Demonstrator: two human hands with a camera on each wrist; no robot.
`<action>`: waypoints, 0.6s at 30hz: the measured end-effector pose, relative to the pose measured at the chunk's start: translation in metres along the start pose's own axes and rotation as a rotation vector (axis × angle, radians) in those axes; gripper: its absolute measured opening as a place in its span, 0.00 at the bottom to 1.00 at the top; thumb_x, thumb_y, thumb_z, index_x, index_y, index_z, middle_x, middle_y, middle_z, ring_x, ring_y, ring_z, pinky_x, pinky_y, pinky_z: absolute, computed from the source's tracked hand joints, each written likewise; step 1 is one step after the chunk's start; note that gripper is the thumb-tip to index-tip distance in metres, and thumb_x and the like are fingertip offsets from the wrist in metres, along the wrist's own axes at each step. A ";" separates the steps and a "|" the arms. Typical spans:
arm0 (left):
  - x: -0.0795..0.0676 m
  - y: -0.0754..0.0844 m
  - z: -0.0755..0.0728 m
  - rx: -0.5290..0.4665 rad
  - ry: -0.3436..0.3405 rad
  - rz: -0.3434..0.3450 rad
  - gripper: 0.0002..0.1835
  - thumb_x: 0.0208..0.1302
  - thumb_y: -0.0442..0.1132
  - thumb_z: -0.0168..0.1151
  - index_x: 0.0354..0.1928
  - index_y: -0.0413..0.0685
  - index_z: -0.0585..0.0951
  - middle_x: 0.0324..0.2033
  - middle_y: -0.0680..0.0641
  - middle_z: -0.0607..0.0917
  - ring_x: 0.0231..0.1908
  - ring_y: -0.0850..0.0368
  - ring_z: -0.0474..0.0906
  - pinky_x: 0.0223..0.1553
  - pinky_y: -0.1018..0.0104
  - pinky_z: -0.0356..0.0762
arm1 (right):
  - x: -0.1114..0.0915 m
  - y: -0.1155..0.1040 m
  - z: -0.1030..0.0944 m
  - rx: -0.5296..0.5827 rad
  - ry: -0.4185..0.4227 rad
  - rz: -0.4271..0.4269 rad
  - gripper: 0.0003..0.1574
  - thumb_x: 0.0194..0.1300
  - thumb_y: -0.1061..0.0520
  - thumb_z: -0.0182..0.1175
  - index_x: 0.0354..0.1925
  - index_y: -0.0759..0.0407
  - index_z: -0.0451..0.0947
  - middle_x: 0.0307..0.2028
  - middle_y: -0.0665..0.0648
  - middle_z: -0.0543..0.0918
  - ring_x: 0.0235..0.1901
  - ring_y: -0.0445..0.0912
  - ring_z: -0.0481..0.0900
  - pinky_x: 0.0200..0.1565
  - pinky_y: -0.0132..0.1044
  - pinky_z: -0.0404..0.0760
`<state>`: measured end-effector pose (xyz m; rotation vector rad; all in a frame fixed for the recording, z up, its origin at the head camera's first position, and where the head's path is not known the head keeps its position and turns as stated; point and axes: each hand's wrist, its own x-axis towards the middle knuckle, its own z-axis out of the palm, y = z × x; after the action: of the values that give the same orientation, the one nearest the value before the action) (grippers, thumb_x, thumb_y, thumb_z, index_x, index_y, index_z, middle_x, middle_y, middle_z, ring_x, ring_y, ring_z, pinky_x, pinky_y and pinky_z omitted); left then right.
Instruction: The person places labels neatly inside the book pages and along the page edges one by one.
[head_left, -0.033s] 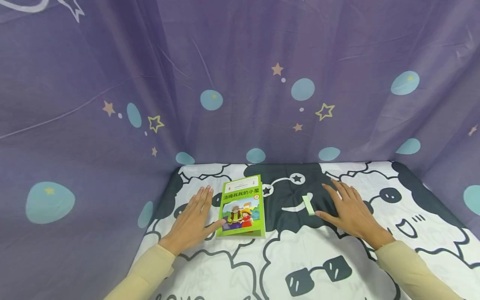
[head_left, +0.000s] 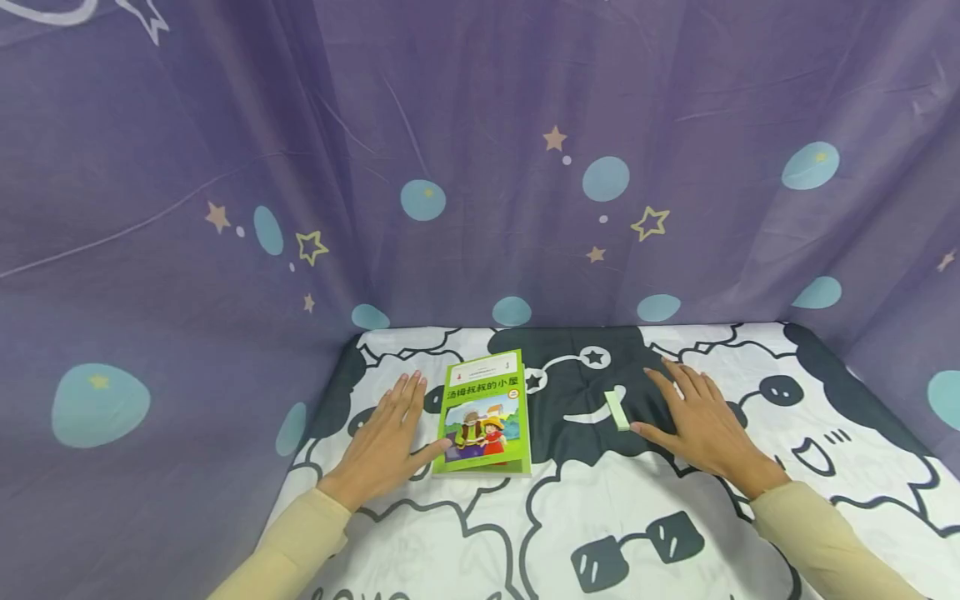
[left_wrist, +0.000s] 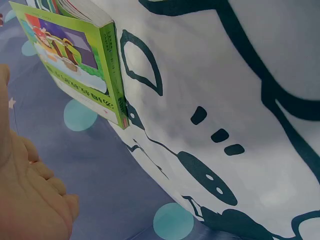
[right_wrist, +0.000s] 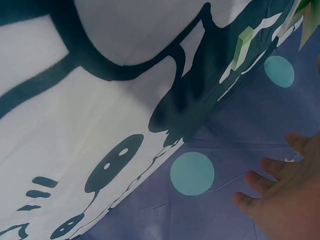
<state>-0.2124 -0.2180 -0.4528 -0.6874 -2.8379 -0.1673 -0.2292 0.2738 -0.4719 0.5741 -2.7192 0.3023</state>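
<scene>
A green paperback book (head_left: pixel 483 417) with a cartoon cover lies on the patterned cloth, its front cover lifted slightly at the near edge. My left hand (head_left: pixel 386 442) is spread flat to the left of it, the thumb reaching to the cover's lower left; whether it touches cannot be told. To the right of the book lies a small pale green stick-like block (head_left: pixel 617 411). Beside that block my right hand (head_left: pixel 701 421) is spread, its thumb tip close to the block's near end. The left wrist view shows the book (left_wrist: pixel 70 55) clear of the palm, and neither hand holds anything.
Black-and-white cartoon cloth (head_left: pixel 622 500) covers the table surface. Purple curtains (head_left: pixel 480 167) with stars and blue ovals hang behind and at both sides of the table.
</scene>
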 end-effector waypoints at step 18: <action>0.003 0.009 0.011 -0.082 0.084 0.041 0.37 0.72 0.57 0.64 0.70 0.36 0.73 0.65 0.37 0.78 0.65 0.40 0.75 0.61 0.44 0.79 | 0.010 -0.037 0.022 -0.010 0.022 -0.084 0.37 0.67 0.35 0.67 0.60 0.61 0.80 0.51 0.62 0.83 0.49 0.59 0.76 0.46 0.57 0.75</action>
<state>-0.2128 -0.2064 -0.4626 -0.7374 -2.7473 -0.3007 -0.2286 0.2310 -0.4831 0.6767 -2.6655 0.2721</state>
